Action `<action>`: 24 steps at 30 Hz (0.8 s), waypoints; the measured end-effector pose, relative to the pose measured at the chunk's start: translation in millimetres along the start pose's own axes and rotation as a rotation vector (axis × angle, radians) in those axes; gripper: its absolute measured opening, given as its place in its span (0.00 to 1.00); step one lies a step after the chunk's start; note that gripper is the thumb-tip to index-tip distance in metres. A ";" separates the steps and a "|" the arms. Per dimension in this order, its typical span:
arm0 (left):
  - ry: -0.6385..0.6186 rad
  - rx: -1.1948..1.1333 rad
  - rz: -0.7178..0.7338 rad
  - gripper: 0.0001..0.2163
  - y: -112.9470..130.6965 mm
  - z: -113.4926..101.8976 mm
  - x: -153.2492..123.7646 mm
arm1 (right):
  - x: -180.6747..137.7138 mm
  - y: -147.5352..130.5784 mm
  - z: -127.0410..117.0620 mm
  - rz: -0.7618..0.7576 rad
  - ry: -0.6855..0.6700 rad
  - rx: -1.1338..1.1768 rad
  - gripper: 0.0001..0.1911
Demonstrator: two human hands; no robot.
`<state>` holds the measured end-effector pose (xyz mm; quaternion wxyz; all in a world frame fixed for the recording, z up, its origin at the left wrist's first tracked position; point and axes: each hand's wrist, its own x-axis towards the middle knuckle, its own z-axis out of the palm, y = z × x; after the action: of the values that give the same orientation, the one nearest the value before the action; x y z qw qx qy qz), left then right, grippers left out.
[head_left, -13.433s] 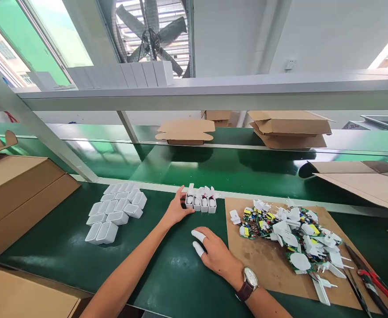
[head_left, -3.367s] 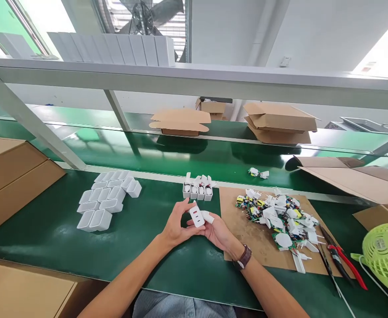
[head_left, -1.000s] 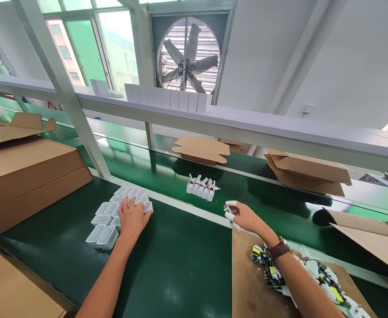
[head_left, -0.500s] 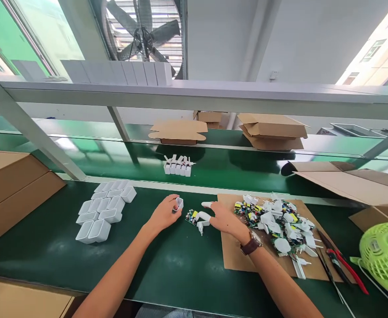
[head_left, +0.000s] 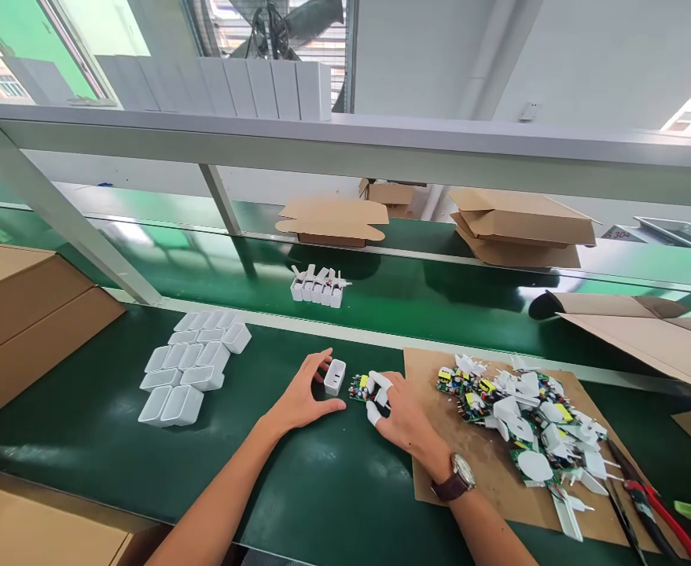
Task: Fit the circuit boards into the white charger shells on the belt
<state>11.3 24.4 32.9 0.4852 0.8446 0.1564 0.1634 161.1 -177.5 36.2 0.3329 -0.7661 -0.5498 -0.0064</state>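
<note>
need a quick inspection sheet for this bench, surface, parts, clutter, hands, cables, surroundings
surface: dark green bench mat, with a brown cardboard sheet at its right.
job's things: one white shell stands on the mat; a circuit board lies beside it.
clutter: batch of empty shells at left; pile of boards and plug parts on the cardboard; red-handled pliers at far right.
hands: left hand cups the shell; right hand, in white finger cots, grips the board.
cables: nothing seen.
surroundings: row of filled shells on the conveyor belt; cardboard boxes behind.
</note>
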 end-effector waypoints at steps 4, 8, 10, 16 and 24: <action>-0.032 0.010 0.015 0.30 1.5 0.4 1.7 | -2.3 -3.5 -5.7 -0.092 0.162 0.073 0.25; 0.054 0.046 0.039 0.29 1.9 -8.8 5.0 | -1.3 -4.6 -5.8 -0.099 0.221 0.059 0.32; 0.143 0.037 0.019 0.30 0.4 -15.2 5.9 | -1.3 -4.1 -5.1 -0.109 0.235 0.047 0.34; 0.086 -0.057 -0.021 0.35 -3.4 -11.9 3.5 | -4.7 1.0 -0.4 -0.121 0.199 0.053 0.35; -0.005 0.041 -0.092 0.37 -0.7 6.6 -0.2 | -7.3 10.9 1.8 -0.033 0.090 -0.019 0.30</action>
<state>13.9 19.6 29.1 0.4750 0.8468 0.1971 0.1358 166.9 -184.6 26.6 0.3500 -0.7590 -0.5467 -0.0516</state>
